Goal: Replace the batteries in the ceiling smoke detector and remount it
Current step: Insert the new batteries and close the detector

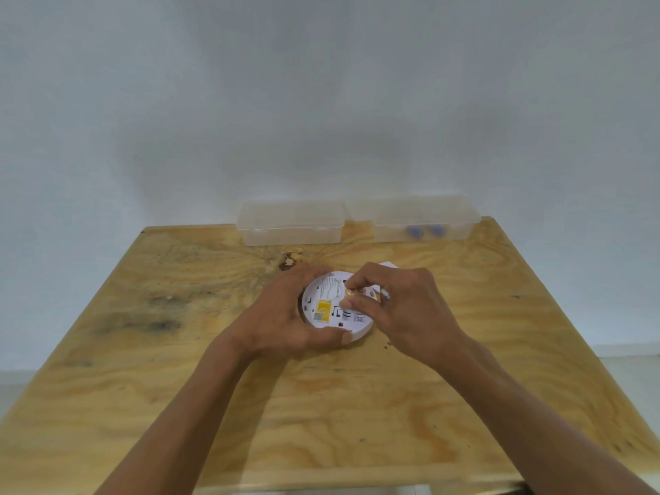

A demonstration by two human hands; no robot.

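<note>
Both hands work at the middle of a plywood tabletop [178, 351], knotted and stained, which spreads out beneath and around them; beyond its far edge stands a plain pale wall [321, 101], and to either side a strip of light floor shows.

Under the hands lies the smoke detector [334, 309], a round white disc turned back-side up, its printed labels and a yellow sticker facing the camera. It rests on the wood. Left hand [285, 316] cups the disc from its left side, fingers curled over the far rim and thumb laid along the near rim, steadying it. Right hand [403, 309] comes in from the right, thumb and forefinger pinching a small battery [351, 292] with a gold-coloured end, held at the detector's right half; whether it is seated in the compartment cannot be told. Behind the right hand a sliver of another white round piece [389, 265] peeks out, touching or just beside the detector.

Well beyond the hands, along the far edge of the table, sit two clear plastic lidded boxes side by side. The box ahead of the left hand [291, 223] shows nothing inside. The box ahead of the right hand [421, 219] holds two small blue round items [425, 231], blurred through the plastic.
</note>
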